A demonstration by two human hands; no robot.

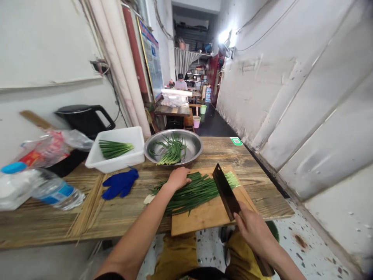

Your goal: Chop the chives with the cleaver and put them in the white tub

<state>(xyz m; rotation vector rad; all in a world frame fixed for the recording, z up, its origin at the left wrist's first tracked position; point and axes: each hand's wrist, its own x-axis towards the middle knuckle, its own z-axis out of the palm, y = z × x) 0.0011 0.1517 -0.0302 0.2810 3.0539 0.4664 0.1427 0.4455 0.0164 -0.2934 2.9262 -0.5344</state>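
A bunch of garlic chives [195, 192] lies across a wooden cutting board [198, 223], its pale ends to the right. Fingers bent, my left hand [179, 178] holds the far side of the bunch near its left part; the fingertips are partly hidden. My right hand [250, 221] grips a cleaver [225, 190] by its handle, the dark blade crossing the chives just left of their pale ends. Behind the board, a steel bowl [194, 149] contains loose chives [171, 149]. One more chive bundle [115, 149] rests in a white plastic tub [100, 165].
A blue glove [120, 182], thin wooden sticks [87, 206] and a water bottle [58, 190] lie on the wooden table [140, 214] to the left. Behind them stands a black kettle [83, 118]. Farther back, a person [181, 83] is at another table. A white wall [262, 85] runs along the right.
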